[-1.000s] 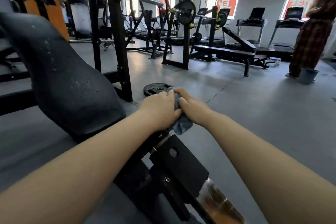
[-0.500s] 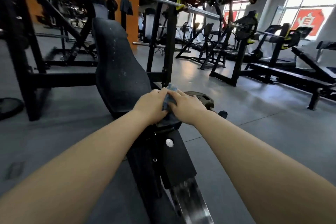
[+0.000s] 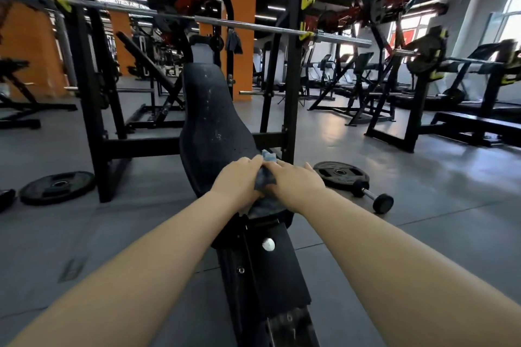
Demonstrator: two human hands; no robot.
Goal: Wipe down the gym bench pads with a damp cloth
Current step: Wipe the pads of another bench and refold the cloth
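A black inclined bench pad (image 3: pixel 214 124), speckled with pale drops, rises ahead of me under a racked barbell (image 3: pixel 197 20). My left hand (image 3: pixel 238 182) and my right hand (image 3: pixel 296 182) meet at the pad's lower end. Both grip a bunched blue-grey cloth (image 3: pixel 265 175) between them, and part of it pokes out above the knuckles. The cloth lies against the bottom edge of the pad. Most of it is hidden under my hands.
The bench's black metal frame (image 3: pixel 265 270) runs toward me. Black rack uprights (image 3: pixel 93 93) stand on both sides. Weight plates lie on the floor at left (image 3: pixel 56 187) and right (image 3: pixel 341 173), with a small dumbbell (image 3: pixel 372 196) near the right one. More benches and machines fill the background.
My view has swung left and now faces the pad head-on. My hands stay together on the cloth at the pad's lower end, which now sits centred before me.
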